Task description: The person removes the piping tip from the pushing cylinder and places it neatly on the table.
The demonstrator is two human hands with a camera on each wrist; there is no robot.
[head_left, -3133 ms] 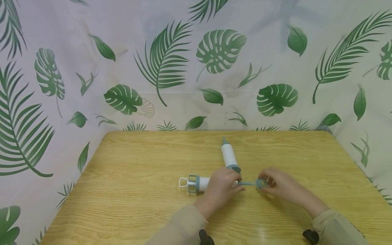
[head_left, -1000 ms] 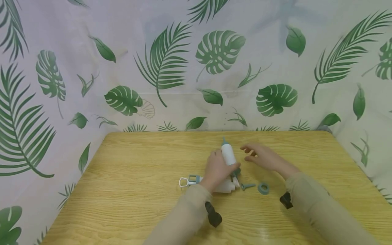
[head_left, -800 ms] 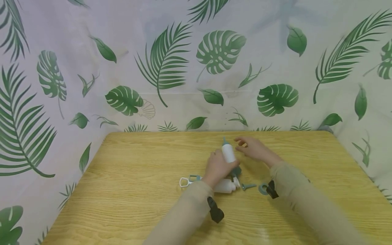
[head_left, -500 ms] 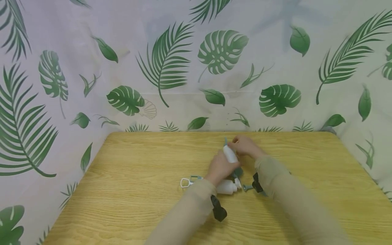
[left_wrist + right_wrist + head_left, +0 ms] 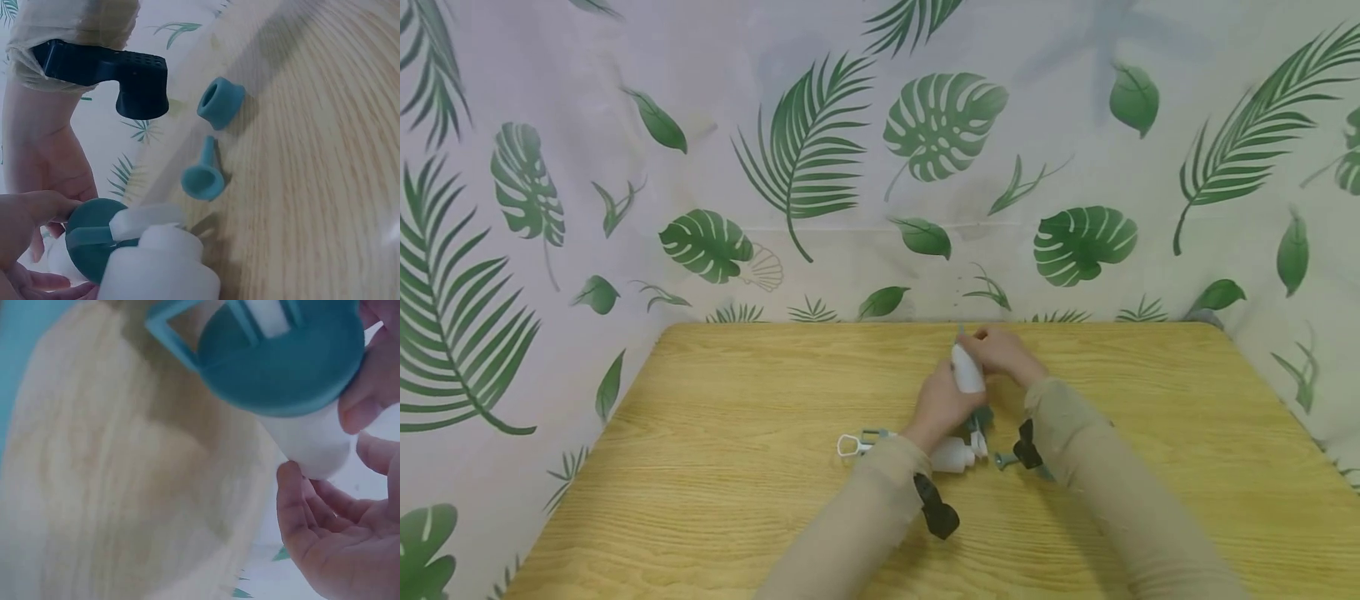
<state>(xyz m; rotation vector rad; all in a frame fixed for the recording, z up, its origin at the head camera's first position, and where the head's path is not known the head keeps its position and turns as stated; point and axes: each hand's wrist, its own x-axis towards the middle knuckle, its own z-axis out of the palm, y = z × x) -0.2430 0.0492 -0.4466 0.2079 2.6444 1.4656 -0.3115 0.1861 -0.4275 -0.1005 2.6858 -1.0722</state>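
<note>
In the head view, my left hand grips the white barrel of a teal-and-white icing syringe, lifted with its tip toward the wall. My right hand curls its fingers round the tip end, hiding the collar there. The right wrist view shows the syringe's teal round end flange and side handle. A second icing syringe lies under my left forearm, its threaded white mouth bare. Near it rest a loose teal nozzle and a teal collar ring, seen plainly in the left wrist view.
The wooden table runs back to a leaf-printed cloth on the wall. A white pull loop of the lying syringe points left. Over the loose nozzle and ring, in the head view, hangs the right wrist's black camera.
The ring and nozzle came off the lying syringe and are on the table. My left hand took up the other syringe; my right hand left the ring and reached that syringe's tip.
</note>
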